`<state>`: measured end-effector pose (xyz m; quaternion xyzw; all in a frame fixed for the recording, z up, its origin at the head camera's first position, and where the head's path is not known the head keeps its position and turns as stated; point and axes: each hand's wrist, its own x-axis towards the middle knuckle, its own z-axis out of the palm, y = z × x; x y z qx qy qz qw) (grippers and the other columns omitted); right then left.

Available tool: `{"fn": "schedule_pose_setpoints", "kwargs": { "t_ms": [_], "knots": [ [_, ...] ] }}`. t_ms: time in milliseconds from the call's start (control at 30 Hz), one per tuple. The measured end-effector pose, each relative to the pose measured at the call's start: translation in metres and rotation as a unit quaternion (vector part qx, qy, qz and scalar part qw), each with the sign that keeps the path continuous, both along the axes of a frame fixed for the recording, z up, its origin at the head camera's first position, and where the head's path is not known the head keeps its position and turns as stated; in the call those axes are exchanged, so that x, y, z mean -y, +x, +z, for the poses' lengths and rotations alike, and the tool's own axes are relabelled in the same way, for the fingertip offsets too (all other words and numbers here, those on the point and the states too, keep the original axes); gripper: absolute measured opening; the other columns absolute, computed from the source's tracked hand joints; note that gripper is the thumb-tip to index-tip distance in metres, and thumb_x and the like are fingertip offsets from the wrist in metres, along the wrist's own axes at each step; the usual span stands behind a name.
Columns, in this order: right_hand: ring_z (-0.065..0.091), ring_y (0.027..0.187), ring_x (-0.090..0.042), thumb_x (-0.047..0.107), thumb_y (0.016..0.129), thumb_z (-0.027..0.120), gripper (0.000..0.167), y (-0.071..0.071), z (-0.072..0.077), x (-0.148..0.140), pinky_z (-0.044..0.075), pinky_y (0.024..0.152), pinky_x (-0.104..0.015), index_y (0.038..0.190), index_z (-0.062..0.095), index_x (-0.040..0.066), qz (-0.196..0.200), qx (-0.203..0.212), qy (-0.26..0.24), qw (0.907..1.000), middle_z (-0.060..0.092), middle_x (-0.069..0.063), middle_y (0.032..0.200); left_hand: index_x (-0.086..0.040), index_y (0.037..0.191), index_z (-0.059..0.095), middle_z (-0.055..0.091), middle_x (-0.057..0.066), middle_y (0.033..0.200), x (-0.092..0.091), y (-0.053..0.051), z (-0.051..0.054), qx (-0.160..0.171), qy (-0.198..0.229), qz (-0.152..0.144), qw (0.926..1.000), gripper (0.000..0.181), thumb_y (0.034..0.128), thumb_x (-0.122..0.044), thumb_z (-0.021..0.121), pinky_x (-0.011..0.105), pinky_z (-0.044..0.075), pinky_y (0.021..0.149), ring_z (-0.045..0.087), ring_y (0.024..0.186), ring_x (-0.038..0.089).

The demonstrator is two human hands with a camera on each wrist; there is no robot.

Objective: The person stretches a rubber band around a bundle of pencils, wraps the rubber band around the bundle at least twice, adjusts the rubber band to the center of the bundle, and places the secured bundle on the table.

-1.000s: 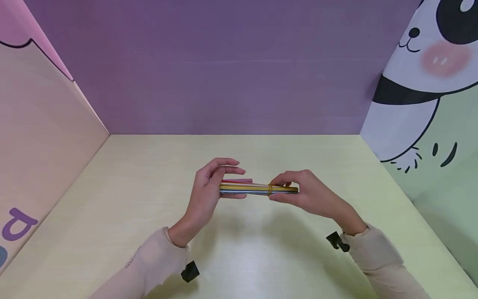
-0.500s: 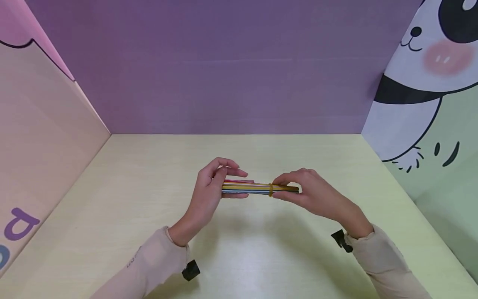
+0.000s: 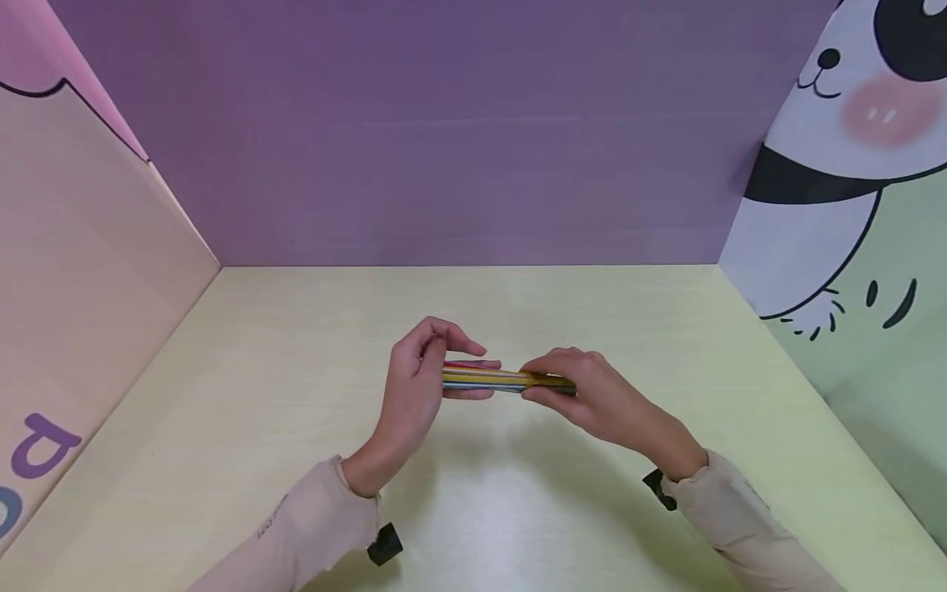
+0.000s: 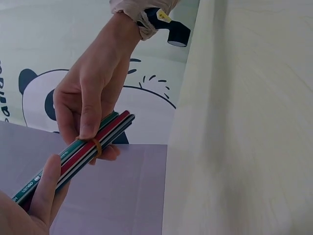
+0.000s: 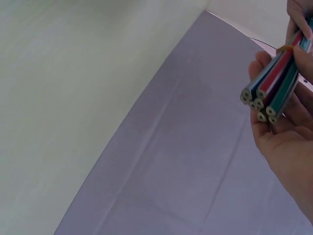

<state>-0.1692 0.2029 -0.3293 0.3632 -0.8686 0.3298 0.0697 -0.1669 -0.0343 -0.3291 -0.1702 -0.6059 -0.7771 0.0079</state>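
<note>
A bundle of pencils (image 3: 481, 377) is held level above the table between my two hands. Green, red and dark striped barrels show in the left wrist view, where a yellowish rubber band (image 4: 98, 147) circles the pencils (image 4: 74, 158). My left hand (image 3: 414, 374) grips the left end, which its palm and fingers partly hide. Near the other end, my right hand (image 3: 595, 395) pinches the bundle at the rubber band, thumb on the near side. Flat, unsharpened-looking pencil ends (image 5: 261, 105) face the camera in the right wrist view.
A pale wood-look table (image 3: 296, 329) lies under the hands. Behind it stands a purple wall panel (image 3: 459, 140), with a pinkish panel (image 3: 81, 247) on the left and a panda-printed panel (image 3: 888, 345) on the right. Each cuff carries a black camera (image 3: 385, 543).
My right hand has shifted a little left and down, its fingertips now covering the rubber band that showed beside them before. The left hand keeps its grip, barely moved.
</note>
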Motion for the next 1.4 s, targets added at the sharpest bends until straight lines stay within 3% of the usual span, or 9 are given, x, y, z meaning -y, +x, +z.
{"fn": "schedule_pose_setpoints", "kwargs": {
  "t_ms": [133,300,433,567,667,867,1167,1267,1400],
  "knots": [
    [0.058,0.078,-0.005,0.007,0.087,0.077,0.023,0.002,-0.007,0.003,0.051,0.066,-0.021,0.109,0.071,0.008,0.005,-0.053,-0.038,0.9979,0.067,0.009,0.094,0.006,0.102,0.052,0.063,0.027,0.101,-0.004,0.001,-0.001,0.004,0.008,0.002,1.0,0.026,0.1056,0.001,0.028,0.049,0.06,0.066,0.072,0.092,0.041],
    [0.057,0.082,-0.006,0.01,0.089,0.075,0.023,0.005,-0.011,0.012,0.051,0.069,-0.02,0.11,0.069,0.006,0.015,-0.134,0.0,0.9909,0.067,0.005,0.095,0.006,0.102,0.053,0.063,0.026,0.1,-0.006,0.003,-0.001,0.032,-0.01,-0.008,0.9994,0.025,0.1058,0.0,0.028,0.048,0.06,0.068,0.072,0.091,0.04],
    [0.058,0.081,-0.006,0.023,0.09,0.076,0.032,0.008,-0.003,0.013,0.052,0.071,-0.023,0.117,0.068,0.009,-0.027,-0.097,0.049,0.9938,0.066,0.006,0.097,0.005,0.102,0.052,0.063,0.027,0.101,0.0,0.003,0.004,0.037,-0.015,-0.004,0.9992,0.024,0.1062,-0.002,0.029,0.048,0.06,0.068,0.072,0.092,0.038],
    [0.057,0.078,-0.007,0.025,0.087,0.079,0.027,0.01,0.008,0.009,0.052,0.077,-0.029,0.109,0.071,0.011,-0.052,-0.091,0.093,0.99,0.065,0.01,0.089,0.005,0.102,0.05,0.063,0.028,0.102,0.006,0.003,0.009,0.044,0.0,-0.007,0.999,0.022,0.1059,-0.003,0.029,0.048,0.06,0.069,0.073,0.094,0.037],
    [0.054,0.073,-0.007,0.022,0.086,0.08,0.02,0.012,0.008,0.012,0.051,0.078,-0.03,0.098,0.07,0.01,-0.038,-0.144,0.125,0.981,0.061,0.011,0.079,0.005,0.101,0.05,0.064,0.026,0.1,0.004,0.005,0.008,0.041,0.001,-0.006,0.9992,0.022,0.1061,-0.003,0.029,0.049,0.06,0.067,0.073,0.093,0.037],
    [0.059,0.067,-0.012,0.024,0.086,0.08,0.027,0.018,0.001,0.024,0.05,0.071,-0.028,0.098,0.069,0.002,-0.026,-0.257,0.168,0.9512,0.065,0.002,0.074,0.001,0.098,0.054,0.069,0.018,0.096,-0.009,0.011,-0.001,0.015,-0.066,0.007,0.9977,0.026,0.1061,-0.003,0.03,0.043,0.061,0.066,0.073,0.088,0.032],
    [0.059,0.069,-0.01,0.026,0.082,0.083,0.028,0.017,0.007,0.02,0.052,0.076,-0.032,0.098,0.071,0.007,-0.068,-0.196,0.146,0.9672,0.066,0.005,0.078,0.005,0.102,0.049,0.066,0.027,0.102,-0.003,0.009,0.006,0.016,-0.01,-0.022,0.9996,0.021,0.1056,-0.001,0.029,0.048,0.06,0.07,0.072,0.095,0.037],
    [0.059,0.069,-0.011,0.022,0.083,0.083,0.024,0.017,0.006,0.022,0.051,0.074,-0.031,0.095,0.069,0.007,-0.056,-0.208,0.15,0.9649,0.065,0.004,0.077,0.006,0.104,0.049,0.065,0.027,0.104,-0.004,0.009,0.005,0.017,-0.002,-0.025,0.9996,0.021,0.1061,-0.002,0.03,0.048,0.06,0.07,0.072,0.096,0.037],
    [0.059,0.069,-0.014,0.025,0.082,0.083,0.028,0.018,0.002,0.025,0.049,0.071,-0.029,0.093,0.067,0.005,-0.053,-0.251,0.17,0.9515,0.065,0.002,0.077,0.006,0.103,0.051,0.064,0.025,0.103,-0.009,0.013,-0.002,0.012,0.0,-0.02,0.9997,0.024,0.1068,-0.002,0.029,0.048,0.06,0.068,0.071,0.097,0.039]
  ]
}}
